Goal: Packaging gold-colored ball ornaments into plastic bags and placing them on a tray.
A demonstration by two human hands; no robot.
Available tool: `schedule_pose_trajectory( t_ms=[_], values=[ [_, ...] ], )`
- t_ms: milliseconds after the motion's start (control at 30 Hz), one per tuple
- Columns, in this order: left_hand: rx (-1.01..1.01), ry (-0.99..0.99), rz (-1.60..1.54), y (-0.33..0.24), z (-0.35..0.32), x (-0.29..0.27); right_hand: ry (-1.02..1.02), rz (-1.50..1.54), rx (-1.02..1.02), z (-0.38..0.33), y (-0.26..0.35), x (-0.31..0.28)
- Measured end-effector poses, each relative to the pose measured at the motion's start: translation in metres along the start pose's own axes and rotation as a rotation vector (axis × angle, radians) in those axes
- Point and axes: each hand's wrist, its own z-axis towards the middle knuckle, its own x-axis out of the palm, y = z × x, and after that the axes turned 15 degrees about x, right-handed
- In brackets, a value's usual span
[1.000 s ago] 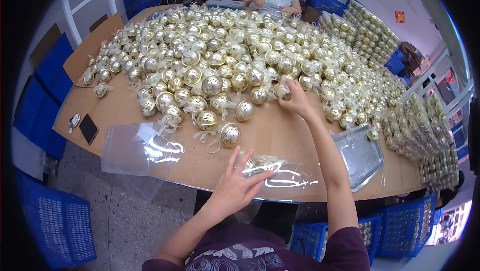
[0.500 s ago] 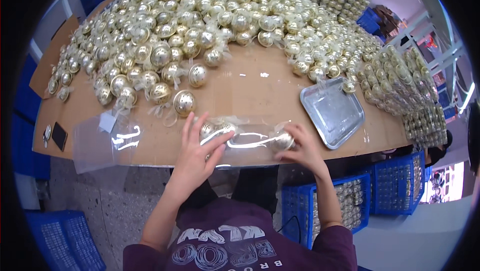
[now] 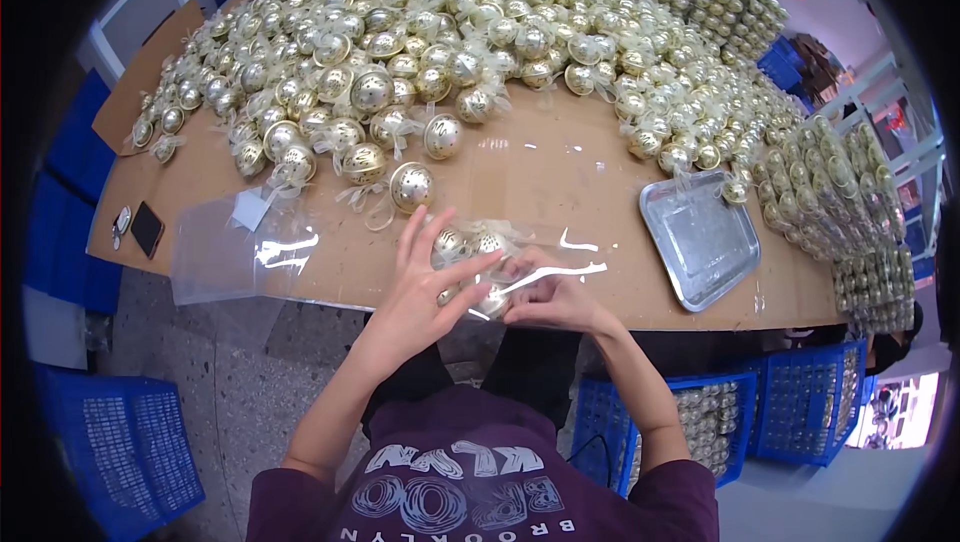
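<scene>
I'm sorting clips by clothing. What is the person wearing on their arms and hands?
Both forearms are bare. The left hand and right hand have no gloves, rings or watch that I can see. Dark maroon sleeves cover only the upper arms, part of a printed top.

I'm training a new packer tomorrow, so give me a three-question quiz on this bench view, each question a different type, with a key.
1. True or false: the metal tray is full of gold ball ornaments.
2. Multiple choice: where are both hands working? A) in the big pile of gold balls B) on a clear plastic bag holding a few gold balls at the near table edge C) in the blue crate
3. Short answer: what dark flat thing lies near the table's left edge?

Key:
1. False; it shows bare metal.
2. B; the left hand and right hand meet on the bag.
3. A phone.
</scene>
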Motion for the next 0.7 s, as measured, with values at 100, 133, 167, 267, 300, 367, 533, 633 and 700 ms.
schedule_pose_trajectory(
  t_ms=[100, 133, 167, 267, 300, 367, 533, 633, 700],
  values=[
    [-0.04, 0.096, 0.121, -0.011, 0.009, -0.015, 0.156, 0.012, 0.128, -0.025, 0.039, -0.002],
    [-0.004, 0.092, 0.106, -0.017, 0.016, -0.015, 0.12, 0.001, 0.119, -0.04, 0.041, -0.023],
    [0.019, 0.089, 0.173, -0.02, 0.019, -0.013, 0.06, -0.04, 0.188, -0.051, 0.033, -0.054],
    [0.069, 0.083, 0.167, -0.019, 0.025, 0.0, -0.467, -0.214, 0.208, -0.078, 0.052, -0.133],
    [0.07, 0.1, 0.173, -0.016, 0.024, 0.006, -0.792, -0.492, 0.117, -0.079, 0.056, -0.152],
    [0.081, 0.121, 0.227, -0.018, 0.026, 0.01, -1.18, -0.936, -0.136, -0.073, 0.055, -0.2],
    [0.061, 0.109, 0.219, -0.02, 0.028, 0.009, -1.088, -0.878, -0.028, -0.033, 0.067, -0.245],
    [0.051, 0.116, 0.22, -0.019, 0.027, 0.008, -1.258, -1.327, 0.078, -0.009, 0.086, -0.209],
    [0.052, 0.126, 0.216, -0.02, 0.027, 0.008, -1.168, -1.416, 0.231, 0.001, 0.087, -0.208]
  ],
)
